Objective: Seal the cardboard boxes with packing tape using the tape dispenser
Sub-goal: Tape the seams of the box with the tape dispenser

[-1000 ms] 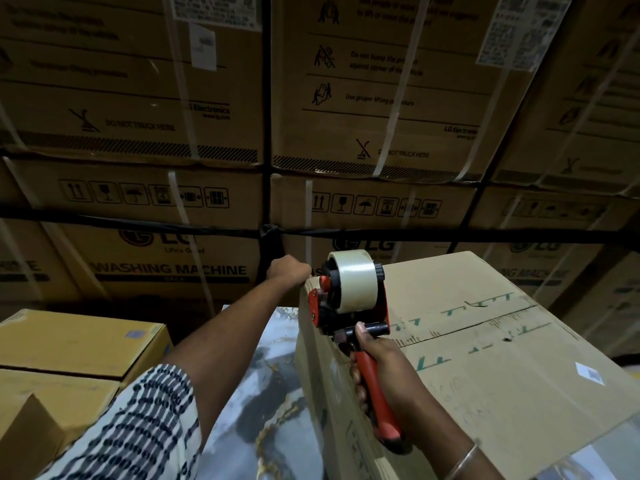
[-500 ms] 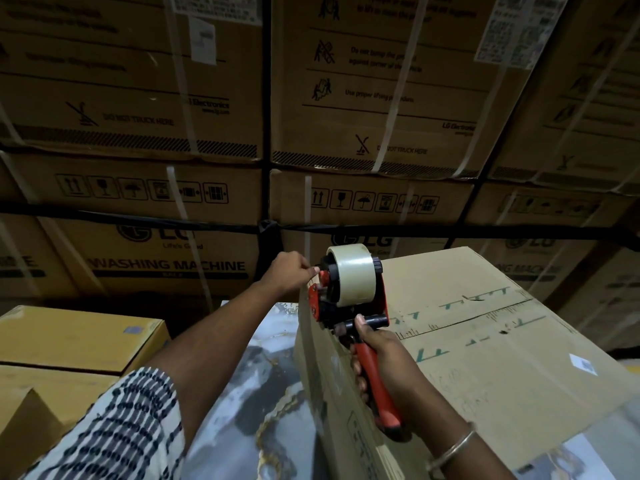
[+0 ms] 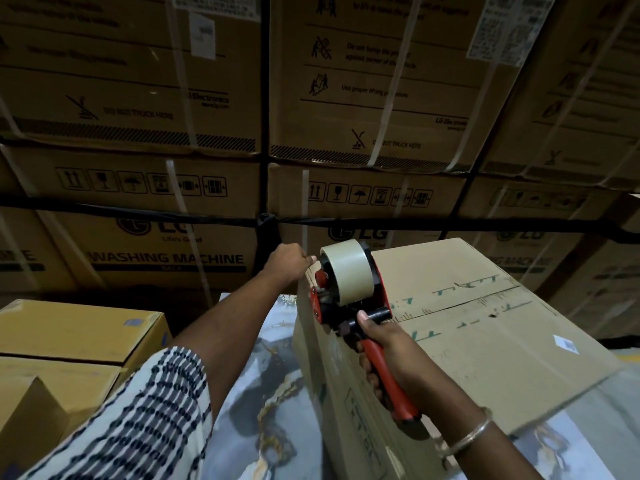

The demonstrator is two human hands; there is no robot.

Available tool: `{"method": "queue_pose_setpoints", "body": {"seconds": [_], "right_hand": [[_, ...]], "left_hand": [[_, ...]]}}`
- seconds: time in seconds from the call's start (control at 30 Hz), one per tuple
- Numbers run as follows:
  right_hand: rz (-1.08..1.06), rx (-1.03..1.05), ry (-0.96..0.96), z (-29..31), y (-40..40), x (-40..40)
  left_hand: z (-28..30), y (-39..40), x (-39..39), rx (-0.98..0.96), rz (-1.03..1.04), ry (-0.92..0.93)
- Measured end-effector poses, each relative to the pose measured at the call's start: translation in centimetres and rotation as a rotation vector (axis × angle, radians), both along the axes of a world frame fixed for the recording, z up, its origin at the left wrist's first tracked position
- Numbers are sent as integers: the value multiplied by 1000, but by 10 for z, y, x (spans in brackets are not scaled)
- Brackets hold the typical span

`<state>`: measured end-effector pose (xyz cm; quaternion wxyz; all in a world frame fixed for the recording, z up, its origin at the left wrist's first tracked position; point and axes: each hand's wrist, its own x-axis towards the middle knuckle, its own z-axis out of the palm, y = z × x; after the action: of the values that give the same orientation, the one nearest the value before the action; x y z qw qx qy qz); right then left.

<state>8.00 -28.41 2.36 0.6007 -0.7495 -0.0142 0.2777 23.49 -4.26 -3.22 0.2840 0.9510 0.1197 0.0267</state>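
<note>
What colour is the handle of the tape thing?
Red. The tape dispenser handle sits in the right hand, clearest in the head view.

The red tape dispenser (image 3: 349, 292) in the right hand (image 3: 398, 355) sits on the brown cardboard box (image 3: 485, 341), right of the left hand (image 3: 287, 263); stacked printed cartons (image 3: 138, 98) stand behind both hands.

I'm gripping the tape dispenser (image 3: 349, 299) by its glossy red plastic handle, the roll on it showing smooth, shiny tape. The box (image 3: 485, 341) under it is looking like plain matt brown cardboard. Left of the box, the tabletop (image 3: 249, 393) is gleaming like polished marble. My bangle (image 3: 465, 438) is shining like metal.
</note>
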Motion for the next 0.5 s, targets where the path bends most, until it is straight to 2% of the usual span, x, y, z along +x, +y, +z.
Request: {"method": "queue_pose_setpoints", "body": {"seconds": [0.33,0.4,0.5], "right_hand": [[-12,-22,23,-5,-29,-37],[-19,-14,20,-4,-29,-38],[-28,-9,27,-5,-30,-40]], "left_hand": [[-18,-14,5,-98,134,-64],[-24,-21,0,-126,138,-157],[-39,-27,-11,-278,85,-379]]}}
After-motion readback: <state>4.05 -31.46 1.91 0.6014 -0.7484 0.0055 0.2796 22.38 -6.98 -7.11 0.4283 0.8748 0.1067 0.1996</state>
